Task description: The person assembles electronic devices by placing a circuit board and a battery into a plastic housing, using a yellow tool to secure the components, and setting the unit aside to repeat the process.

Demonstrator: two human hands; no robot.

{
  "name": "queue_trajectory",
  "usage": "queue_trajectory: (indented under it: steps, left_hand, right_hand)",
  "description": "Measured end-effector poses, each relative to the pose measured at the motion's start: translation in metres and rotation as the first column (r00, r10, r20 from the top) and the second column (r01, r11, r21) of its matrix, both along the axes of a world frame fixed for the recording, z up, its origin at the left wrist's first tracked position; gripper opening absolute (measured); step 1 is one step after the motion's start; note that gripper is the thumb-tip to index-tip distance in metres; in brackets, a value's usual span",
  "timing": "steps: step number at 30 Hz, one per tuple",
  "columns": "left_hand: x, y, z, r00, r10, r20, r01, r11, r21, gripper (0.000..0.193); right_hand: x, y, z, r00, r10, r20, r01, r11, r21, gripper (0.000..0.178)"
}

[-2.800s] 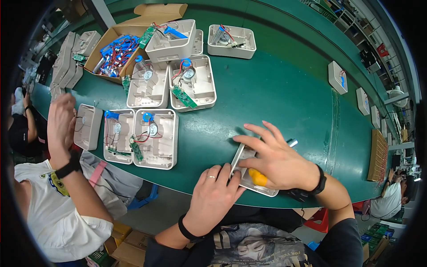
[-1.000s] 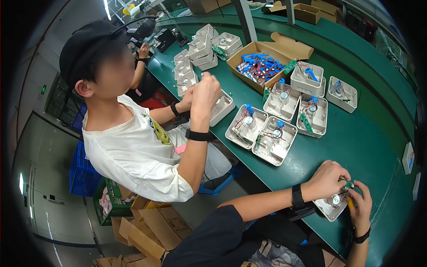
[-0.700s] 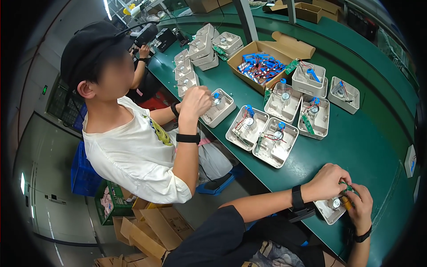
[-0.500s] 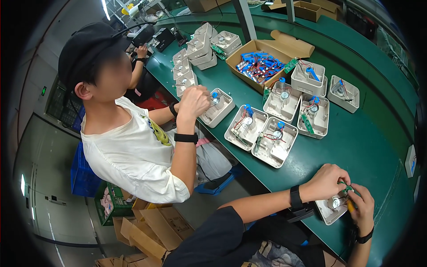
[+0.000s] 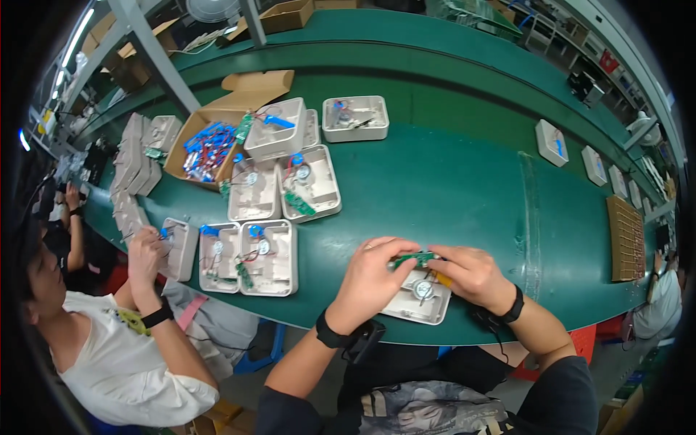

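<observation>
Both my hands are over a white plastic housing at the table's near edge. My left hand pinches one end of a small green circuit board, held just above the housing. At the board's other end, the fingertips of my right hand close on it. A yellow piece, perhaps a tool handle, shows under my right hand; its full shape is hidden. Inside the housing sits a round silver part. My fingers cover the housing's far side.
Several similar housings with boards and wires stand to the left. Behind them is a cardboard box of blue wired parts. A person in a white shirt works at left. More housings line the far right, beside a brown slatted panel.
The view has swung to the right, so the far right of the table now shows. Both my hands still hold the board over the housing.
</observation>
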State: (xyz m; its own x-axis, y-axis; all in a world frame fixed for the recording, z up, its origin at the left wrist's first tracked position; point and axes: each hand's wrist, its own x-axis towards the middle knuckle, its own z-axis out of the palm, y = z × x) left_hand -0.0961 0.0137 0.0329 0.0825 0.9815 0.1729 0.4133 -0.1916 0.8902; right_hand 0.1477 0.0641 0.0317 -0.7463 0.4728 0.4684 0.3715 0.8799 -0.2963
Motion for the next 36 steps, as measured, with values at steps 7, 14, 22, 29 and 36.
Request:
queue_trajectory:
  steps: [7,14,22,29,36]
  left_hand:
    - [-0.010,-0.080,-0.001,0.914,0.311,-0.261,-0.275,0.947,0.163,0.054]
    - [-0.015,-0.119,-0.014,0.933,0.314,-0.177,-0.297,0.948,0.114,0.050]
    - [-0.033,-0.146,-0.007,0.955,0.284,-0.091,-0.275,0.957,0.092,0.051]
    - [-0.030,-0.148,-0.011,0.948,0.304,-0.097,-0.291,0.948,0.130,0.053]
    - [-0.027,-0.091,-0.050,0.963,0.257,-0.074,-0.252,0.965,0.077,0.040]
  right_hand:
    - [-0.005,-0.020,0.003,0.998,-0.059,-0.020,0.058,0.998,-0.038,0.025]
    - [-0.019,-0.077,0.021,0.991,-0.130,-0.021,0.124,0.973,-0.196,0.029]
    - [-0.032,-0.109,0.028,0.978,-0.199,-0.056,0.170,0.929,-0.330,0.028]
    - [-0.020,-0.104,0.025,0.943,-0.323,-0.080,0.312,0.941,-0.130,0.025]
    - [-0.037,-0.024,0.007,0.990,-0.085,-0.112,0.036,0.923,-0.384,0.022]
